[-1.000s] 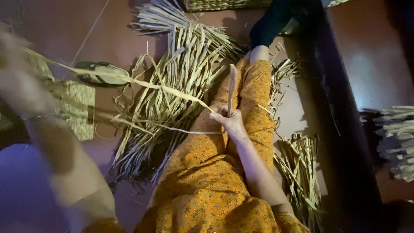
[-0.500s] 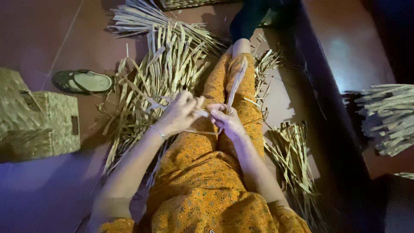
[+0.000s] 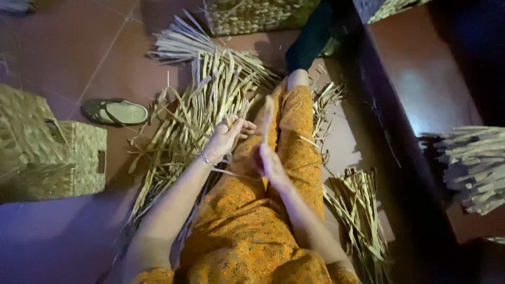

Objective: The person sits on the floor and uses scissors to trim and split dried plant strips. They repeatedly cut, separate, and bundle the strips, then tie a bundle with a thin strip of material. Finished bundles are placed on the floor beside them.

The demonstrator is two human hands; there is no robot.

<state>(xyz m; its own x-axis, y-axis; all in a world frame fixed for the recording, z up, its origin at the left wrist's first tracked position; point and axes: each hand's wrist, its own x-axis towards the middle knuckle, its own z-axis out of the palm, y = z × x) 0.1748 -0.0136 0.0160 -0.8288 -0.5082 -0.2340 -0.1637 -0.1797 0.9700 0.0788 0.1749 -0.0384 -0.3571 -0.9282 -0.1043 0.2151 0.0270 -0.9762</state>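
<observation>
I sit on the floor with my legs in orange patterned trousers (image 3: 273, 210) stretched forward. My left hand (image 3: 225, 138) reaches over my thigh into a pile of dried straw strips (image 3: 194, 115) and closes around some of them. My right hand (image 3: 269, 160) rests on my leg and pinches a flat straw strip (image 3: 267, 117) that stands up from the fingers. A thin strip runs between both hands across my lap. A bracelet circles my left wrist.
A woven straw basket (image 3: 58, 158) stands at the left, a sandal (image 3: 117, 112) beside it. Another woven basket (image 3: 252, 16) is at the top. More straw bundles lie at my right (image 3: 363, 215) and on a dark wooden ledge (image 3: 473, 163).
My left hand moved from far left, where it pulled a long strip, in toward my right hand, then down into the straw pile. The right hand stayed on my leg.
</observation>
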